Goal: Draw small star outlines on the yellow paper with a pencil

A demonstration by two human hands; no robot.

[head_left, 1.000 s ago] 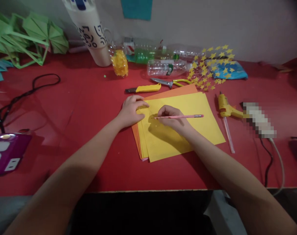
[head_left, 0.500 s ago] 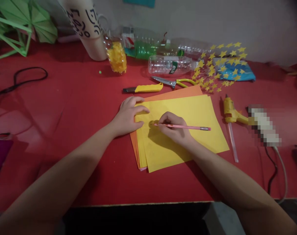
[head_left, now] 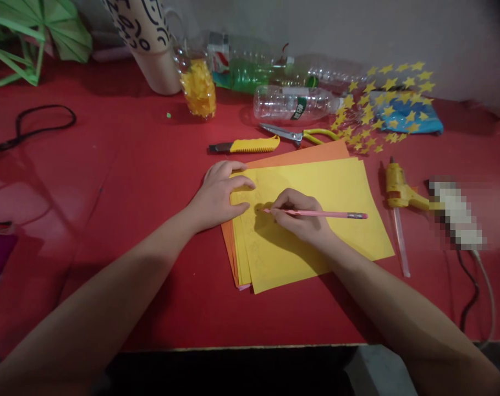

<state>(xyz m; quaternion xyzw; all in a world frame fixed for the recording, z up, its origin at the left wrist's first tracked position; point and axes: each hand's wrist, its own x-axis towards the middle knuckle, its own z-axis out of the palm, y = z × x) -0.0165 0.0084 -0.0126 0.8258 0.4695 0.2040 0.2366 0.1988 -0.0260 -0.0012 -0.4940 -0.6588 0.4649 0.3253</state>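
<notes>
I have the yellow paper (head_left: 336, 181) set back from the bench's (head_left: 171, 308) front edge. My right hand (head_left: 301, 217) pinches the pink pencil (head_left: 336, 214), tip toward the paper's left side; light, short strokes suit. My left hand (head_left: 219, 195), fingers spread, rests over the left margin; I'd press evenly against slipping.

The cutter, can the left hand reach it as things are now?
Probably yes: the cutter lies just beyond the left hand, which holds no tool, and nothing stands between them.
</notes>
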